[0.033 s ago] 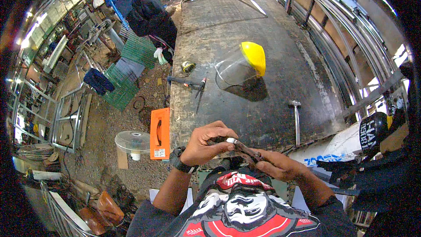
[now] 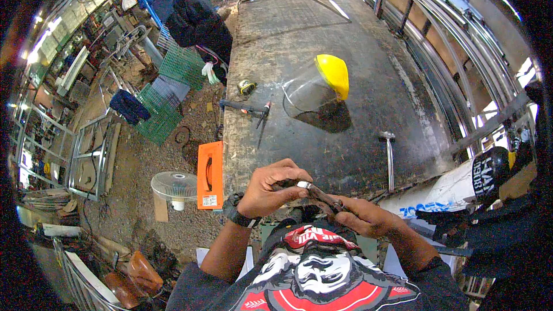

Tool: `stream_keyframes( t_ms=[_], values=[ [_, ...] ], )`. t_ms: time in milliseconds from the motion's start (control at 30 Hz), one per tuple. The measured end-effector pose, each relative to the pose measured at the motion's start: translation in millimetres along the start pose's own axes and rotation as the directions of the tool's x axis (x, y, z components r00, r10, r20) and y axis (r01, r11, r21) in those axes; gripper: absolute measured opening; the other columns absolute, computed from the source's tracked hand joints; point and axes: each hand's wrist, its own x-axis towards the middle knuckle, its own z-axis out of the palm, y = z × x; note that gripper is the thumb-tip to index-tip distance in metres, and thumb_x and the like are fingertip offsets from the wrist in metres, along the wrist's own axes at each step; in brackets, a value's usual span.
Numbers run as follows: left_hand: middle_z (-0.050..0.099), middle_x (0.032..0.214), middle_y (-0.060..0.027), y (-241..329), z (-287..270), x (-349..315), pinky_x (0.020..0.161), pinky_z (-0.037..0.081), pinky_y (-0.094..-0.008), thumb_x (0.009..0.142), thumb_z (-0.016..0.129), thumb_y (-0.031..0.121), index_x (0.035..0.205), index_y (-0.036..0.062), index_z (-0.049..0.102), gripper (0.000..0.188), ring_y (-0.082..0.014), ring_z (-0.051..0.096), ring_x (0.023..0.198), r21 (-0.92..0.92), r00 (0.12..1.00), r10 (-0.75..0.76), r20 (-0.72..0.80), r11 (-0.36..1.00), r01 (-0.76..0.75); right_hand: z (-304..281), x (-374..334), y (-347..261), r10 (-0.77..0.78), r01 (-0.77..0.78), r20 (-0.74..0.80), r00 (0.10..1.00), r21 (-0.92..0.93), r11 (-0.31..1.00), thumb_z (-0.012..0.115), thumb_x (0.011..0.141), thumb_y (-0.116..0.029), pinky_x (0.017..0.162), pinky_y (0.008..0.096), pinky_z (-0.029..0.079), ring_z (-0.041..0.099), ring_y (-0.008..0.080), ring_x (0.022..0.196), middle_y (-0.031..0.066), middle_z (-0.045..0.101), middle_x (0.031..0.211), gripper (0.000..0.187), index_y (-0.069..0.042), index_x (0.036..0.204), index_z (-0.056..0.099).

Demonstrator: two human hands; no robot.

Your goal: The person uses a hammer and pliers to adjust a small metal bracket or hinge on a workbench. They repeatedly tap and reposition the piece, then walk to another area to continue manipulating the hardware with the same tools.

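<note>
Close in front of my chest, at the table's near edge, both hands hold a narrow dark brown piece (image 2: 324, 198); its exact kind is not clear. My left hand (image 2: 272, 189), with a dark watch on the wrist, pinches its left end, where a small shiny whitish bit shows by the thumb. Around the other end, my right hand (image 2: 368, 217) is closed, its fingers partly hidden. Beyond them on the dark worktable (image 2: 357, 155) lie a hammer (image 2: 390, 161), a face shield (image 2: 333, 76) with a yellow crown and clear visor, a black-handled torch-like tool (image 2: 245, 107) and a tape measure (image 2: 247, 87).
An orange case (image 2: 210, 175) stands against the table's left side, beside a white fan (image 2: 174, 185). A person in dark clothes (image 2: 193, 20) stands at the far left. Metal profiles (image 2: 443, 40) line the right side; a white cylinder (image 2: 435, 198) lies near my right arm.
</note>
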Motion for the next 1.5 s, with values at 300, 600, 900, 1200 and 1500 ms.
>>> stream_keyframes(
  t_ms=[300, 600, 900, 1200, 1500],
  values=[
    [0.068, 0.102, -0.0059, -5.0, 0.1, 4.5, 0.083, 0.049, -0.0307, 0.080, 0.080, 0.011, 0.104, 0.0054, 0.073, 0.026, -0.0190, 0.061, 0.096, 0.077, 0.999, 0.041, 0.020, 0.996, -0.043, 10.3, 10.3, 27.2, 0.024, -0.038, -0.129, 0.991, -0.109, 0.993, 0.061, 0.096, -0.020, 0.092, 0.0352, 0.047, 0.060, 0.0204, 0.102, 0.0115, 0.065, 0.113, 0.059, -0.008, 0.149, 0.039],
    [0.038, 0.151, -0.0152, -60.6, 39.6, -0.4, 0.116, 0.030, -0.0417, 0.082, 0.082, 0.037, 0.156, 0.0065, 0.023, 0.099, -0.0267, 0.039, 0.139, -0.166, 0.894, -0.070, -0.443, 0.986, -0.005, 9.5, 29.2, 73.7, -0.184, 0.083, -0.554, 0.812, -0.202, 0.976, 0.065, 0.093, -0.018, 0.081, 0.0348, 0.050, 0.063, 0.0184, 0.086, 0.0113, 0.068, 0.104, 0.045, -0.006, 0.135, 0.053],
    [0.019, 0.162, -0.0140, -112.4, 143.1, 7.5, 0.120, 0.020, -0.0431, 0.083, 0.074, 0.054, 0.158, 0.0072, -0.003, 0.117, -0.0295, 0.025, 0.148, -0.349, 0.957, -0.289, 0.030, 0.894, 0.280, -6.7, 88.4, 172.1, -0.142, 0.233, -0.855, 0.499, -0.026, 0.972, 0.048, 0.105, -0.029, 0.083, 0.0281, 0.044, 0.051, 0.0136, 0.091, 0.0046, 0.055, 0.113, 0.038, -0.005, 0.134, 0.049],
    [0.052, 0.136, -0.0147, -110.3, 155.0, 42.8, 0.102, 0.042, -0.0369, 0.088, 0.069, 0.052, 0.150, 0.0064, 0.027, 0.087, -0.0250, 0.052, 0.124, -0.252, 0.850, -0.508, -0.137, 0.848, 0.466, -72.9, 18.7, 109.6, -0.217, -0.123, -0.733, 0.644, -0.380, 0.917, 0.042, 0.102, -0.046, 0.100, 0.0438, 0.032, 0.043, 0.0357, 0.112, 0.0193, 0.048, 0.121, 0.049, -0.003, 0.123, 0.054],
    [0.065, 0.097, -0.0095, -105.7, 175.8, 76.7, 0.076, 0.052, -0.0378, 0.090, 0.063, 0.013, 0.111, 0.0039, 0.053, 0.025, -0.0234, 0.066, 0.088, 0.009, 0.884, -0.399, -0.246, 0.911, 0.413, -131.0, -6.7, 130.1, -0.293, -0.081, -0.637, 0.713, -0.490, 0.868, 0.053, 0.096, -0.049, 0.095, 0.0503, 0.039, 0.049, 0.0416, 0.108, 0.0243, 0.052, 0.116, 0.050, -0.004, 0.114, 0.062]
  ],
)
